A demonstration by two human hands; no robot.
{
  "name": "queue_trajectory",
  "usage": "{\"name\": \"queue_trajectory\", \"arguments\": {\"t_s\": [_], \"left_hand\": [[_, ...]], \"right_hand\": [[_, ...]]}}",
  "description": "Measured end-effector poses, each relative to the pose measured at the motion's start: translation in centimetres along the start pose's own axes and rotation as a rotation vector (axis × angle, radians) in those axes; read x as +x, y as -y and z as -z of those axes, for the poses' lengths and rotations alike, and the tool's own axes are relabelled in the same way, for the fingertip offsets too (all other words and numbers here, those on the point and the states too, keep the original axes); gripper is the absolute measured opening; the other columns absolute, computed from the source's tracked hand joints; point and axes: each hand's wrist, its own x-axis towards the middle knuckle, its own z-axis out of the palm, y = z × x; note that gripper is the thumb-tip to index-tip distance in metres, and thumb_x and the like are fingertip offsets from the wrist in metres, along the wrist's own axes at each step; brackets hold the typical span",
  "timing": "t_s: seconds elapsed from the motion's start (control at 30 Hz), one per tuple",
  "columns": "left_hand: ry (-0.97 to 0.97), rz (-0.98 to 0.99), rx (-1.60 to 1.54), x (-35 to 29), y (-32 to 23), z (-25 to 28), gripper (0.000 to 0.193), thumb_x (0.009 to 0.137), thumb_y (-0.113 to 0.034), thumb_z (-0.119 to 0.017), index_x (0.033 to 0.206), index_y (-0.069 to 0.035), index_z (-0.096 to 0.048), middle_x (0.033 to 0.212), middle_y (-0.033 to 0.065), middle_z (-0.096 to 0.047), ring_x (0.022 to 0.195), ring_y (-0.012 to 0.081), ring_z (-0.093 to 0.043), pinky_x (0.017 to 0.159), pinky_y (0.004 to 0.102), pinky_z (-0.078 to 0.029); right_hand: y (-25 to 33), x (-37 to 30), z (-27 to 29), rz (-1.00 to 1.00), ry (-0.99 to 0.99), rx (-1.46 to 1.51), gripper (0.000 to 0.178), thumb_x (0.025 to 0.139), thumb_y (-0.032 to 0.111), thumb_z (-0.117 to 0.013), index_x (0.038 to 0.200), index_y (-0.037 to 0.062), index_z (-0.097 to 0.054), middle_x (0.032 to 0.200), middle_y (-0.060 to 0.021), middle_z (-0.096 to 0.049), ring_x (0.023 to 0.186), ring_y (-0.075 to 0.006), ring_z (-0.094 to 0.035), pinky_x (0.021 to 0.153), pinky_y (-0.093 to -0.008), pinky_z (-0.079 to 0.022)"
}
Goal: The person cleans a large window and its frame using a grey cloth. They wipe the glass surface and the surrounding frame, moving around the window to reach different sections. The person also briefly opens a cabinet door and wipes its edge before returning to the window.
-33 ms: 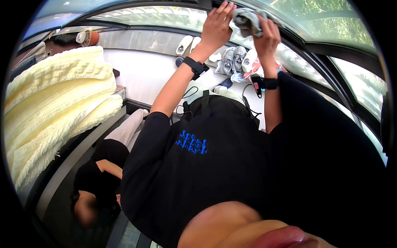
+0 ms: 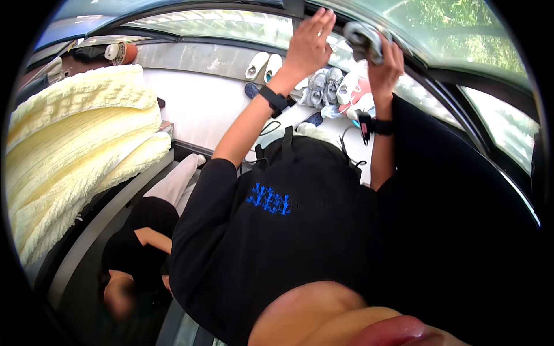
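Raised at the top of the view, my left hand [image 2: 310,49] has its fingers stretched out. Its fingertips are at the dark window frame [image 2: 231,41], apparently resting against it. My right hand [image 2: 386,68] is closed around a crumpled grey cloth [image 2: 362,39]. That cloth is against the dark frame beside the glass pane [image 2: 456,43]; exactly which part it touches is hard to see. Each wrist wears a black strap with a small device on it.
Below my hands are grey sneakers [image 2: 323,86], white shoes [image 2: 256,65] and pink-and-white shoes [image 2: 359,95]. A cream blanket [image 2: 86,144] hangs at the left, near a terracotta pot [image 2: 126,53]. Lower left, another person [image 2: 144,248] in black sits on a lower level.
My right hand and the grey cloth have shifted to the right along the frame. My left hand has moved slightly right and down, with its fingers still stretched.
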Motion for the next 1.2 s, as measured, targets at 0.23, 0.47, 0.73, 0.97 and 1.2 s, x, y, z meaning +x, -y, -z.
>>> {"name": "queue_trajectory", "arguments": {"t_s": [0.23, 0.47, 0.73, 0.97, 1.2], "left_hand": [[0.011, -0.026, -0.356, -5.0, -2.7, 5.6, 0.078, 0.082, -0.014, -0.068, 0.154, -0.007, -0.039, 0.158, 0.0144, -0.040, 0.134, 0.0328, -0.052, 0.105, 0.0405, -0.049], [-0.081, 0.076, -0.365, -10.6, 0.3, 8.0, 0.086, 0.072, -0.008, -0.068, 0.153, -0.006, -0.039, 0.157, 0.0169, -0.039, 0.135, 0.0349, -0.051, 0.107, 0.0406, -0.048], [0.080, 0.076, -0.549, -8.9, -6.7, 3.6, 0.085, 0.070, -0.013, -0.069, 0.150, -0.004, -0.039, 0.155, 0.0213, -0.039, 0.128, 0.0424, -0.054, 0.100, 0.0442, -0.052], [0.227, -0.211, -0.628, -3.6, -17.7, -4.7, 0.088, 0.064, -0.017, -0.075, 0.143, 0.003, -0.043, 0.153, 0.0213, -0.042, 0.136, 0.0355, -0.049, 0.111, 0.0398, -0.045], [0.075, -0.242, -0.531, -3.9, -14.7, -6.8, 0.078, 0.067, -0.007, -0.071, 0.140, -0.001, -0.045, 0.149, 0.0159, -0.047, 0.134, 0.0335, -0.051, 0.107, 0.0415, -0.050]], "right_hand": [[4.9, -2.2, 0.2, -0.121, -0.113, -0.164, 0.039, 0.078, 0.013, -0.076, 0.117, 0.0090, -0.072, 0.101, -0.0160, -0.068, 0.095, -0.0400, -0.064, 0.087, -0.0470, -0.052], [15.6, -1.9, -5.4, -0.009, 0.008, 0.086, 0.045, 0.071, 0.010, -0.077, 0.115, 0.0117, -0.070, 0.097, -0.0118, -0.064, 0.090, -0.0368, -0.061, 0.078, -0.0434, -0.051], [8.7, -5.1, 2.8, 0.016, 0.087, 0.051, 0.044, 0.068, 0.008, -0.079, 0.111, 0.0082, -0.068, 0.098, -0.0110, -0.065, 0.089, -0.0355, -0.062, 0.077, -0.0431, -0.051], [-2.1, -9.0, 12.5, -0.178, -0.012, -0.210, 0.036, 0.076, 0.010, -0.077, 0.110, 0.0053, -0.068, 0.101, -0.0160, -0.067, 0.095, -0.0405, -0.063, 0.084, -0.0475, -0.051], [-1.2, -11.0, 7.0, -0.379, -0.106, -0.065, 0.039, 0.083, 0.012, -0.075, 0.119, 0.0038, -0.062, 0.108, -0.0209, -0.065, 0.098, -0.0455, -0.064, 0.083, -0.0508, -0.052]]}}
